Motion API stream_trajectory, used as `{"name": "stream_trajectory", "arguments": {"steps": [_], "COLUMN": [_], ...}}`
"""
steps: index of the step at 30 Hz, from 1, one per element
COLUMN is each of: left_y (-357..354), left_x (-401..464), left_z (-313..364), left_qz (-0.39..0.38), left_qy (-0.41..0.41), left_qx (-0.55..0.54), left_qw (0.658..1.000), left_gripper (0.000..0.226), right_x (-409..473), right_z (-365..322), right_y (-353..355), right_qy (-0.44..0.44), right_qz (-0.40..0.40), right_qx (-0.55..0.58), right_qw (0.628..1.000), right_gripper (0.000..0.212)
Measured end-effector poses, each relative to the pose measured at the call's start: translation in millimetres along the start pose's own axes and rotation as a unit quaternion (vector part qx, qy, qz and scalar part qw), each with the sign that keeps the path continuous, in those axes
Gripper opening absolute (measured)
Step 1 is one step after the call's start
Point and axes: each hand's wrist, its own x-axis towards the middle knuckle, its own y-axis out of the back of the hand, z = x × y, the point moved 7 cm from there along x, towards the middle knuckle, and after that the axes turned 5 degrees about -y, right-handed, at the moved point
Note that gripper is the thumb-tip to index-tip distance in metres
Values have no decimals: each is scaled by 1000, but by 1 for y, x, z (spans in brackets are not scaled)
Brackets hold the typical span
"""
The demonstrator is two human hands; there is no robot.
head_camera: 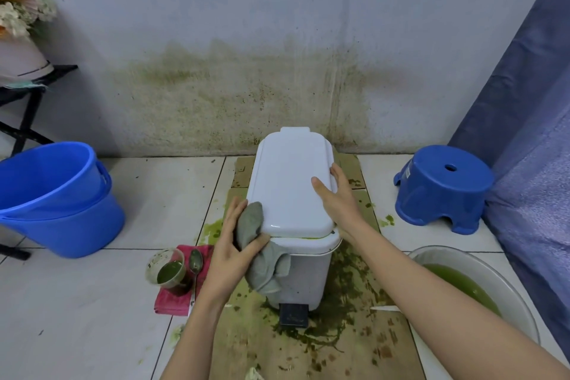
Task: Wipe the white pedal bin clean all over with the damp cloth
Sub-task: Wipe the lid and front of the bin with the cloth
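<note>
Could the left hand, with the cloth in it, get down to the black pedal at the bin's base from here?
Probably yes. The left hand holds the grey cloth against the bin's front corner, and the pedal sits below it with nothing across the way.

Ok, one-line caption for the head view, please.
Left hand presses a grey cloth against the white pedal bin while the right hand steadies its closed lid.
</note>
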Motion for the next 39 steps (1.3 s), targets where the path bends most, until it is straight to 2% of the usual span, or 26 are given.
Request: {"name": "stream_trajectory", "arguments": {"steps": [4,6,8,11,13,15,18,21,24,26,29,31,33,36,39], "left_y": [15,6,-10,-30,-47,-73,-109,-136,-151,-151,-134,-107,-68,-25,-38], "left_x": [-9,-16,-24,-39,-49,-57,-55,-46,-32,-25,-34,-47,-50,-41,-43], "left_z": [-4,3,9,7,7,9,18,31,33,33,38,41,39,32,34], "left_qz": [161,196,205,230,224,183,158,127,96,104,119,155,201,240,230], "left_qy": [28,-10,-76,-127,-190,-265,-340,-402,-414,-408,-442,-445,-381,-246,-224], "left_qx": [-9,70,163,248,304,357,413,448,484,503,491,471,452,441,417], "left_qw": [987,978,962,932,906,877,830,788,765,755,741,745,781,829,850], "left_gripper": [39,29,35,42,42,42,31,39,40,37,32,28,25,27,26], "right_x": [3,8,15,23,26,29,29,29,29,30,33,32,41,54,63], "right_z": [5,9,12,13,13,14,14,13,12,11,13,17,28,42,54], "right_y": [-1,-5,-8,-9,-9,-9,-8,-5,-4,-2,1,0,-1,-3,-5], "right_qy": [-10,-18,-17,-19,-23,-26,-29,-38,-34,-30,-42,-54,-59,-41,-26], "right_qz": [-12,-45,-81,-108,-115,-120,-131,-148,-145,-142,-150,-152,-151,-141,-130], "right_qx": [7,-15,-74,-147,-170,-180,-186,-209,-188,-168,-167,-193,-200,-180,-170], "right_qw": [1000,999,994,983,978,976,973,966,971,975,974,968,966,973,977], "right_gripper": [66,66,68,69,70,69,69,68,69,69,77,95,105,100,91]}}
